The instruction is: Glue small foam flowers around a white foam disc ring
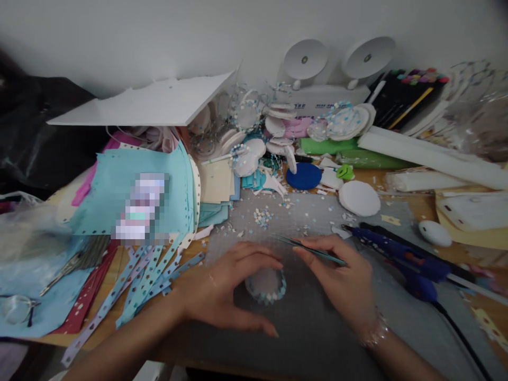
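My left hand (234, 283) is open, its thumb and fingers spread around the left side of a small round white piece (265, 284). Tiny blue and white pieces line the right and lower rim of that disc, which lies on the grey mat (301, 333). Tweezers (317, 251) are pinched between the thumb and fingers of my right hand (343, 270), their tips pointing left above the mat. A small pile of tiny pale flower-like bits (263, 216) lies beyond the disc. Whether the tweezers' tips hold anything is too small to tell.
At the right lies a blue glue gun (413, 262) with its cord. A white disc (359, 198) and a blue disc (304, 175) sit toward the back. Punched paper strips (138, 286), a phone (143, 206) on turquoise paper and scissors (61, 272) are at the left.
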Demonstrator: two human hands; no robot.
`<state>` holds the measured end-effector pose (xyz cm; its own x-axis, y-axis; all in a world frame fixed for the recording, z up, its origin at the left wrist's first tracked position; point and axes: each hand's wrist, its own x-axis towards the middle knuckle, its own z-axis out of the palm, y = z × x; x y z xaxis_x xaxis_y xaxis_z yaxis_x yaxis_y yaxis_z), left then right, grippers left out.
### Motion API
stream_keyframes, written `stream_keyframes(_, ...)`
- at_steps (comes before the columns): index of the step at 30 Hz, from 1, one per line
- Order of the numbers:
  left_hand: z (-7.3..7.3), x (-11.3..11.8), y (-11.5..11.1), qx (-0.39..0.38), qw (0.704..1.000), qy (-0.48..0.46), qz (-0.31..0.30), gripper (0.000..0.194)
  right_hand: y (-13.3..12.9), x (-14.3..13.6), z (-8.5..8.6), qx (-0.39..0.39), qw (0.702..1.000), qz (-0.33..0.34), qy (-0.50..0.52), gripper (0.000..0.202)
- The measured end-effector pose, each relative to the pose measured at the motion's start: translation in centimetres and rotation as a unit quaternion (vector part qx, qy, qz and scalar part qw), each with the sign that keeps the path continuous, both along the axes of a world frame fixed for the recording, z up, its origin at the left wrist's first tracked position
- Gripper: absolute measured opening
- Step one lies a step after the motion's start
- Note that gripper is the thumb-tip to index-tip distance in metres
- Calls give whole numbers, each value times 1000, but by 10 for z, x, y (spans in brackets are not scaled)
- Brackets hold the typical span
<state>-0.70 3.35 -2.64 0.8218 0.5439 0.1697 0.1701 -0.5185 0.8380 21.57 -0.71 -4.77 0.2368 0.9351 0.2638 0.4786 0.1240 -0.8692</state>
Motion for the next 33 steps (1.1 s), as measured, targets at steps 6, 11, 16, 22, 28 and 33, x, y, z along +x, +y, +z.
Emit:
stream_keyframes(6,-1,-5,0,-20,990,-77,116,14,0,0,-2,7,1000,-4,27,6)
stream_keyframes(11,-4,-7,2,-36,951,-109,286,28,0,5,6,13,999,-21,27,8)
stream_keyframes(16,-5,-10,4,-48,925,-170,336,49,11,15,24,86,996,-33,-20,8)
stream_keyframes(22,-8,-14,2,-71,915,-202,342,58,33,10,21,99,989,44,-99,7)
stream_keyframes(28,-5,-11,0,-41,907,-216,359,19,44,-1,8,84,968,140,-190,13)
stream_keyframes(33,-8,-7,1,-43,893,-222,389,11,50,-8,2,63,964,152,-207,14)
